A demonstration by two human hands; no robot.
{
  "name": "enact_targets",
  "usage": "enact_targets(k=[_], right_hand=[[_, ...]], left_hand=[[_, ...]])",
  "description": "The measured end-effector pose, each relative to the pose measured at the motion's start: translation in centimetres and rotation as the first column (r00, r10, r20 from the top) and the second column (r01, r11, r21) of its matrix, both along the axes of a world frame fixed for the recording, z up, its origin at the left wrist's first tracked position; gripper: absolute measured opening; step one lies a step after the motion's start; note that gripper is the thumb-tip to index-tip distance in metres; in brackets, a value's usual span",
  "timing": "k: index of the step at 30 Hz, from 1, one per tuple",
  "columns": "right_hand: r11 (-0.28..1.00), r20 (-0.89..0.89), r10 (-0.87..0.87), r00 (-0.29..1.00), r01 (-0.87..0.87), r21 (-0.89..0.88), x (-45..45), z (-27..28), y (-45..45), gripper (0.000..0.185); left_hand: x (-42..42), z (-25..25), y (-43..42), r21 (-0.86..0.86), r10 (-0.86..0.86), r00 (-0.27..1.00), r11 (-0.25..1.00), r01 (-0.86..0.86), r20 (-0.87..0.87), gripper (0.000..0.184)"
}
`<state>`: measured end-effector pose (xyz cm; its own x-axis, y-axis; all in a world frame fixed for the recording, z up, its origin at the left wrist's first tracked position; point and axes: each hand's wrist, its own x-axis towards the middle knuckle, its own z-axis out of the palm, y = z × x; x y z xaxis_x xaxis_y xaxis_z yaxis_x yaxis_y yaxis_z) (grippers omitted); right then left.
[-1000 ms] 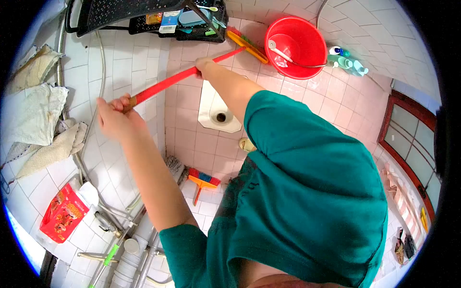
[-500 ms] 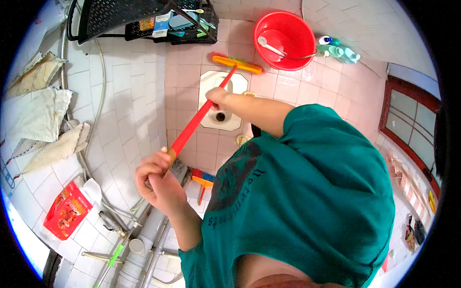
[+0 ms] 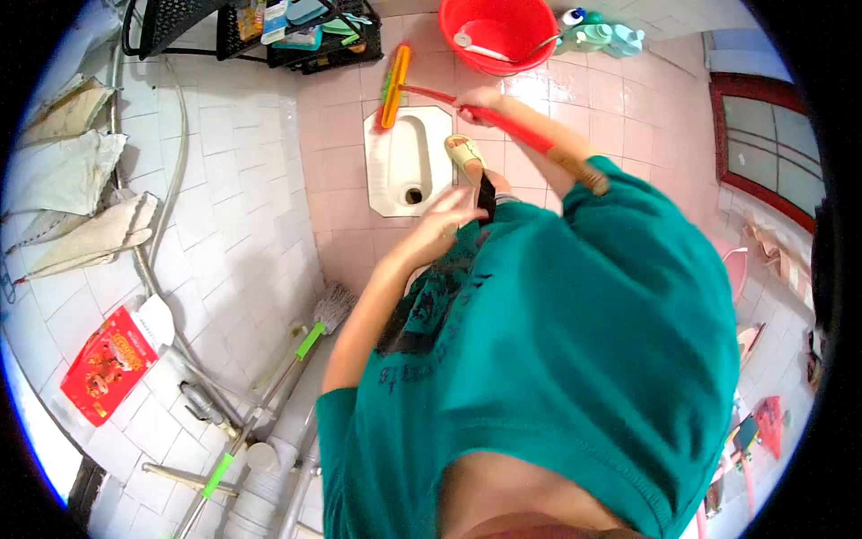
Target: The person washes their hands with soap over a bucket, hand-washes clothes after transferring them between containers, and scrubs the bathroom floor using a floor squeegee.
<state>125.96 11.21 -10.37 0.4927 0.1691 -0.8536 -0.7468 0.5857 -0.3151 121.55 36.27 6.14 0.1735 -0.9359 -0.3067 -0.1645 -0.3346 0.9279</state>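
1. R hand (image 3: pixel 480 101): arm reached fwd, forearm running up-left in view; fingers wrapped around broom (image 3: pixel 516 126) partway along handle.
2. L hand (image 3: pixel 446 225): apart from R; forearm angled up-right, hand in front of lower shirt, fingers loosely extended, slightly blurred.
3. Broom: long, slim, round handle, smooth red w/ brownish butt end; orange-yellow bar-shaped broom head (image 3: pixel 393 87), bristles greenish/reddish along its L side. Loc.: head at far L corner of squat toilet (image 3: pixel 381 171), overlapping its edge in view; whether touching, can't tell. Handle's long axis slants from head, upper L, down to lower R, butt end twd R sleeve. Head's long axis approx. fwd-back, crosswise to handle.
4. Toilet: glossy white ceramic, rectang. w/ clipped corners, oblong bowl, dark round drain; set in pink sq. floor tiles (image 3: pixel 346 184).
5. Bucket (image 3: pixel 503 22): red, round, smooth, prob. plastic; beyond R hand.
6. Slipper (image 3: pixel 461 151): pale yellow, on foot, just R of toilet.
7. T-shirt (image 3: pixel 584 341): green, soft folds.
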Motion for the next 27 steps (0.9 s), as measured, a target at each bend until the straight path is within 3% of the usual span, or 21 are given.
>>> enact_targets(k=[1,2,3,5,7,9,11,12,13,14,15,16,17,18,19,21,22,23,25,26,27], right_hand=[[0.993,0.027,0.055,0.998,-0.051,-0.110,-0.9,-0.6,0.7,0.016],[0.998,0.037,0.065,0.997,-0.065,-0.006,-2.1,0.1,0.8,0.016],[0.992,0.087,0.086,0.992,-0.094,0.089,-3.8,-6.9,0.2,0.017],[0.983,0.009,-0.168,0.986,0.167,0.074,-10.1,-6.1,1.4,0.017],[0.959,0.098,-0.267,0.959,0.254,0.128,-17.6,-5.0,1.7,0.016],[0.903,-0.078,-0.399,0.914,0.406,0.140,-24.5,-1.6,2.6,0.014],[0.819,-0.219,-0.534,0.816,0.564,0.106,-29.3,2.1,3.7,0.014],[0.821,-0.234,-0.530,0.815,0.563,0.101,-30.8,2.8,4.0,0.014],[0.796,-0.221,-0.558,0.800,0.591,0.130,-32.4,3.1,4.3,0.014],[0.768,-0.215,-0.588,0.780,0.621,0.156,-34.3,3.4,4.5,0.013],[0.716,-0.290,-0.560,0.776,0.629,0.302,-35.7,3.2,3.9,0.017],[0.706,-0.277,-0.578,0.768,0.640,0.302,-36.8,3.5,3.4,0.020],[0.698,-0.260,-0.592,0.763,0.647,0.307,-37.4,4.3,3.0,0.022],[0.672,-0.262,-0.615,0.743,0.668,0.319,-37.7,6.5,2.6,0.022],[0.646,-0.262,-0.635,0.726,0.686,0.335,-37.7,8.7,2.5,0.023],[0.661,-0.270,-0.637,0.722,0.692,0.289,-39.0,10.7,1.9,0.026],[0.732,-0.217,-0.623,0.752,0.658,0.176,-39.7,11.8,1.9,0.026],[0.785,-0.169,-0.601,0.781,0.617,0.058,-40.4,12.5,2.1,0.026],[0.789,-0.161,-0.594,0.788,0.610,0.076,-42.0,12.1,2.7,0.024],[0.743,-0.209,-0.636,0.742,0.663,0.091,-42.8,11.3,3.1,0.023],[0.695,-0.256,-0.672,0.695,0.711,0.105,-43.4,10.5,3.4,0.022]], left_hand=[[-0.9,-1.3,0.1,-0.045,-0.149,0.981,0.987,0.156,0.127,0.055],[-2.1,-2.8,0.9,-0.152,-0.235,0.968,0.957,0.247,0.091,0.047],[-3.5,-3.2,1.5,-0.140,-0.241,0.968,0.958,0.249,0.071,0.047],[-5.7,-3.2,1.5,-0.111,-0.366,0.917,0.930,0.351,-0.158,0.023],[-8.0,-3.8,2.1,-0.132,-0.364,0.915,0.929,0.345,-0.172,0.026],[-9.7,-4.1,2.3,0.053,-0.332,0.875,0.927,0.372,-0.352,0.025],[-9.5,-1.9,2.4,0.045,-0.305,0.941,0.948,0.314,-0.147,0.036],[-9.2,-3.6,3.7,-0.122,-0.254,0.963,0.962,0.243,-0.089,0.029],[-7.7,-2.7,4.4,-0.154,-0.292,0.956,0.946,0.285,-0.024,0.022],[-6.4,0.1,5.0,-0.016,-0.313,0.950,0.950,0.313,0.013,0.020],[-5.3,2.0,5.8,0.052,-0.300,0.952,0.952,0.303,-0.053,0.017],[-4.8,3.0,7.0,-0.067,-0.268,0.950,0.957,0.281,0.157,0.016],[-4.6,4.4,8.1,0.018,-0.227,0.969,0.974,0.226,0.097,0.015],[-4.1,5.2,9.0,-0.018,-0.263,0.909,0.959,0.284,0.325,0.013],[-4.5,6.4,9.5,-0.011,-0.249,0.914,0.964,0.266,0.321,0.013],[-5.7,8.8,10.3,0.309,-0.066,0.993,0.947,0.092,-0.094,0.012],[-6.9,8.5,10.6,0.335,0.030,0.967,0.940,0.059,-0.253,0.013],[-8.1,8.2,10.7,0.338,0.036,0.966,0.940,0.054,-0.255,0.013],[-10.5,7.3,10.9,0.492,0.096,0.967,0.870,0.034,-0.237,0.015],[-11.1,6.8,10.7,0.485,-0.004,0.994,0.873,0.055,-0.105,0.015],[-11.4,6.8,10.0,0.484,0.007,0.995,0.874,0.041,-0.098,0.015]])
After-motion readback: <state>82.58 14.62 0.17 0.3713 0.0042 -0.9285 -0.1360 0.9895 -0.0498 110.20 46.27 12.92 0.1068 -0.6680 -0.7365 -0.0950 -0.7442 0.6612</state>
